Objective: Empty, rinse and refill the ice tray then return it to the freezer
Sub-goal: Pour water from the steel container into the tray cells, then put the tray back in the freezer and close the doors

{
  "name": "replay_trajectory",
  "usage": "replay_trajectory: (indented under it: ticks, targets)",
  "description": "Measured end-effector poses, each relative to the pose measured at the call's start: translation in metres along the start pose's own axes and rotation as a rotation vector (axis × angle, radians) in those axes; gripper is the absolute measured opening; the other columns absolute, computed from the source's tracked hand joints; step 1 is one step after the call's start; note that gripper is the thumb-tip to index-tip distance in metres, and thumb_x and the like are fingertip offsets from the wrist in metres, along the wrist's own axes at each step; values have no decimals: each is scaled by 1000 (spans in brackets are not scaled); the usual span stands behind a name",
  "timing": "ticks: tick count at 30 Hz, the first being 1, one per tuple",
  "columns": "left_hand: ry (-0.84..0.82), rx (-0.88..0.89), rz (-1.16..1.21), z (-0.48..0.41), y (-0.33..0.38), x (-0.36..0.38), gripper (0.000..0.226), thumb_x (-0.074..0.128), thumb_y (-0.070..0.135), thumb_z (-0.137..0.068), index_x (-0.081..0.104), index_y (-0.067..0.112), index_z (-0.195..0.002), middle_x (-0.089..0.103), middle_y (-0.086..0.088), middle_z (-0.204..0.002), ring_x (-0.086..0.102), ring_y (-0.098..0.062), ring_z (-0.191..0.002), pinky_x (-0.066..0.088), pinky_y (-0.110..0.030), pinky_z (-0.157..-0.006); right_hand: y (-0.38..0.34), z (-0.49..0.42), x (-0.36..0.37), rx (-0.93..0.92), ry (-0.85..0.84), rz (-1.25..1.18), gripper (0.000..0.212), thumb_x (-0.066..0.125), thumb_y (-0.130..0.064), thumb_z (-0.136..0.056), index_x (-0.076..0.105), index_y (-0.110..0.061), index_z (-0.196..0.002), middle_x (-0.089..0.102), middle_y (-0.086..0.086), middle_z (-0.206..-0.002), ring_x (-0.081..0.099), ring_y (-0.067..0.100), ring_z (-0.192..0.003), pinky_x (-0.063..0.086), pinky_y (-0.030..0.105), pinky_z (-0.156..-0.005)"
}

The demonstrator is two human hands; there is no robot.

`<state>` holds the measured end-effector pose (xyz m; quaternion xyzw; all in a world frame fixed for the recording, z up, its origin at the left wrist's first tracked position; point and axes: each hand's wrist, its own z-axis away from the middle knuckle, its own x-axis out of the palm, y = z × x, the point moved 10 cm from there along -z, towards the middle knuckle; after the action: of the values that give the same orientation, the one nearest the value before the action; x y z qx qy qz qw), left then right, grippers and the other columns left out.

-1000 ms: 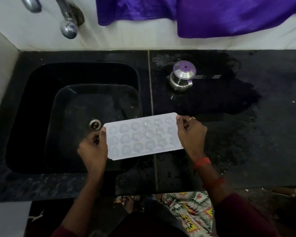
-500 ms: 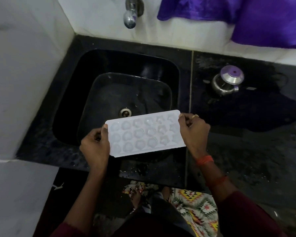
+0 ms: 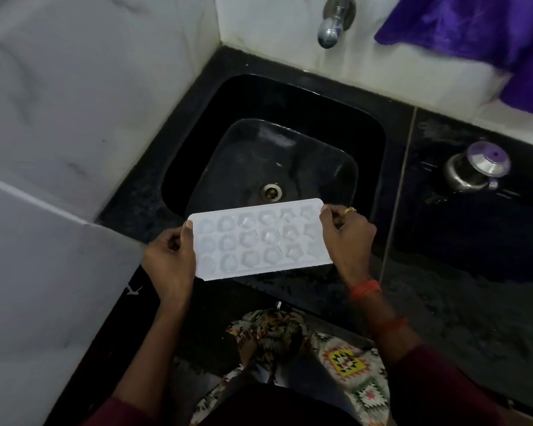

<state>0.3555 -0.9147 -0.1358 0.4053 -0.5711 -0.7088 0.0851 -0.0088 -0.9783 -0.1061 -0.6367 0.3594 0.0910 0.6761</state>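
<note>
ice tray (image 3: 259, 239) gripped between left hand (image 3: 170, 262), right hand (image 3: 348, 238); over sink (image 3: 197, 124)

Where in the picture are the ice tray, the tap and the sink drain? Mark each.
ice tray (image 3: 259, 241), head view, centre of its cupped face
tap (image 3: 328, 33), head view, rounded spout tip
sink drain (image 3: 270, 191), head view, middle of the metal fitting

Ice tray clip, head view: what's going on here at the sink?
A person holds a white ice tray by its short ends, the left hand gripping one end and the right hand the other, above the near edge of the black sink. No water shows at the tap. Whether the tray holds ice or water cannot be told. A small steel pot with a purple lid stands on the counter to the right.
</note>
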Motion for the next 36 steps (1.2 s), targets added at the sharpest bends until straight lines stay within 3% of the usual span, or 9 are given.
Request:
replay_trajectory:
  ticks: [7,10,14,17,20,24,32,36]
  targets:
    - [149,-103,-29,12,-22,-52,25,66,33,-95,76,12,-85,66,8,-67,60,4,-57,38,-3,-55,-27,3,43,-102,-145,16,21,60,-33,-93,77,-19,-92,65,-11,-60,61,5,-60,43,8,-63]
    - [228,-136,-37,20,-30,-72,25,66,32,-95,77,11,-84,67,7,-68,59,3,-60,39,-4,-57,-42,2,63,-163,-209,26,23,61,-34,-93,76,-18,-90,66,-4,-61,63,13,-61,45,19,-60]
    - [326,-187,-29,32,-41,-93,27,66,32,-95,77,9,-86,68,4,-70,62,-4,-63,48,-21,-65,-66,3,82,-238,-264,-13,19,66,-24,-93,77,-9,-88,64,8,-55,61,25,-54,49,31,-61]
    - [403,-242,-14,46,-50,-109,26,66,34,-94,76,12,-85,66,10,-68,63,-2,-64,47,-23,-65,-81,7,96,-290,-320,-29,18,67,-22,-92,78,-8,-91,67,6,-60,62,21,-58,50,30,-65]
    - [468,-285,-21,60,-56,-123,24,66,36,-93,75,16,-82,64,17,-66,59,5,-59,45,-20,-61,-90,12,107,-318,-366,-34,18,67,-24,-92,78,-10,-93,70,4,-66,64,17,-64,45,19,-65]
    - [544,-329,-23,78,-68,-144,26,66,37,-93,76,16,-82,64,18,-66,60,10,-58,40,-5,-57,-106,25,129,-374,-461,-58,18,67,-23,-92,78,-9,-95,71,5,-67,68,23,-69,55,35,-74]
    - [702,-409,1,120,-94,-189,25,67,38,-92,77,16,-84,64,20,-66,60,14,-60,38,-1,-56,-133,69,164,-466,-588,-81,18,67,-22,-91,78,-9,-94,68,3,-63,63,20,-60,53,35,-67]
    - [770,-451,32,149,-110,-212,23,66,41,-91,77,22,-84,68,16,-67,62,8,-60,42,-7,-56,-145,101,178,-519,-649,-85,17,67,-25,-90,79,-13,-94,68,0,-63,60,13,-58,48,25,-63]
